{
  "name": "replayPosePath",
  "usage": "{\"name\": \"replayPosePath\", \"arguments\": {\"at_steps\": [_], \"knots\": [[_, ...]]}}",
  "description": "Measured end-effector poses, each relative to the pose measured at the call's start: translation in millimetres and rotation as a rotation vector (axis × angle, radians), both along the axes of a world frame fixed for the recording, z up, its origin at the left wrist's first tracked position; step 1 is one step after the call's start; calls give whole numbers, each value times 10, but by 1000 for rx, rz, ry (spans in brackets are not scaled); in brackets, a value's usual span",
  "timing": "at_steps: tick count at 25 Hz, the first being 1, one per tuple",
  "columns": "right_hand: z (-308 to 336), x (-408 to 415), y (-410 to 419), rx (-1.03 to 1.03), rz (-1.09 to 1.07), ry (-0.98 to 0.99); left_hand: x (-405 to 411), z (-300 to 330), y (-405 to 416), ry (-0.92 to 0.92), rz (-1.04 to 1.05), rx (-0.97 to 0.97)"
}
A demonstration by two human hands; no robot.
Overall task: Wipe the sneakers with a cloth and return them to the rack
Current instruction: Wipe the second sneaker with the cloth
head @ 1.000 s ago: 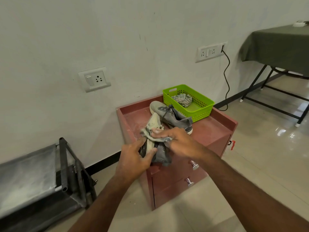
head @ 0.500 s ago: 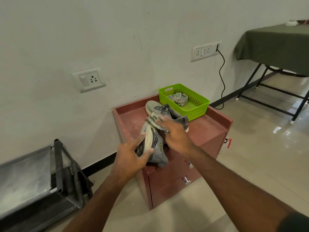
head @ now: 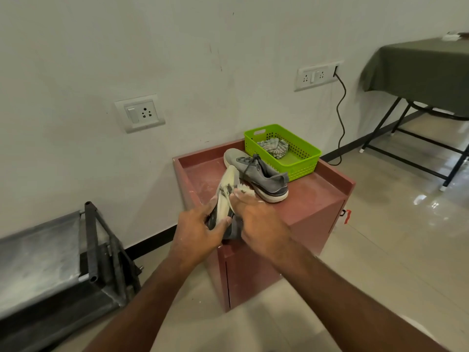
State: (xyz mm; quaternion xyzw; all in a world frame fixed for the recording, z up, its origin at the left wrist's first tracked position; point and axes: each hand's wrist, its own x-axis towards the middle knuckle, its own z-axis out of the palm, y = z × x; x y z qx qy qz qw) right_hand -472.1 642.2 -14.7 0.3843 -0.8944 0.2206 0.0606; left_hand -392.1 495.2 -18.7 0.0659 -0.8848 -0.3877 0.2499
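Observation:
My left hand (head: pixel 198 231) grips a grey sneaker (head: pixel 225 196) by its heel end, the pale sole turned up toward me and the toe pointing away. My right hand (head: pixel 258 219) holds a small pale cloth (head: pixel 243 190) against the right side of that sneaker. Most of the cloth is hidden under my fingers. A second grey sneaker (head: pixel 258 175) stands upright on the red cabinet (head: pixel 304 199), just behind my hands. The dark metal shoe rack (head: pixel 88 252) stands on the floor at the left.
A green plastic basket (head: pixel 304 154) with a striped rag (head: pixel 274 147) sits at the cabinet's back right corner. A black cable (head: pixel 341 118) hangs from the wall socket. A table with a green cover (head: pixel 418 69) stands at the far right.
The view has shifted slightly. My right hand with the cloth moved along the sneaker's sole, up toward the toe and back down its side. My left hand kept its hold on the heel.

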Motion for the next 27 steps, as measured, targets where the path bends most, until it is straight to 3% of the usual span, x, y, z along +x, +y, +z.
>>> {"name": "replayPosePath", "arguments": {"at_steps": [6, 11, 16, 19, 22, 27], "knots": [[133, -414, -67, 17, -27, -160, 33, 24, 9, -1, -1, -82], [236, 101, 230, 51, 106, -86, 31, 64, -24, -46, -35, -12], [107, -274, -25, 160, -33, -43, -9, 38, -21, -78, -18, -105], [119, -476, -112, 48, -64, -188, -12, 60, -15, -108, -10, -114], [204, -247, -22, 4, -86, -127, 5, 92, -29, -120, -17, -87], [147, 134, 70, -106, 142, -128, 3, 65, -77, -69, -36, -26]]}}
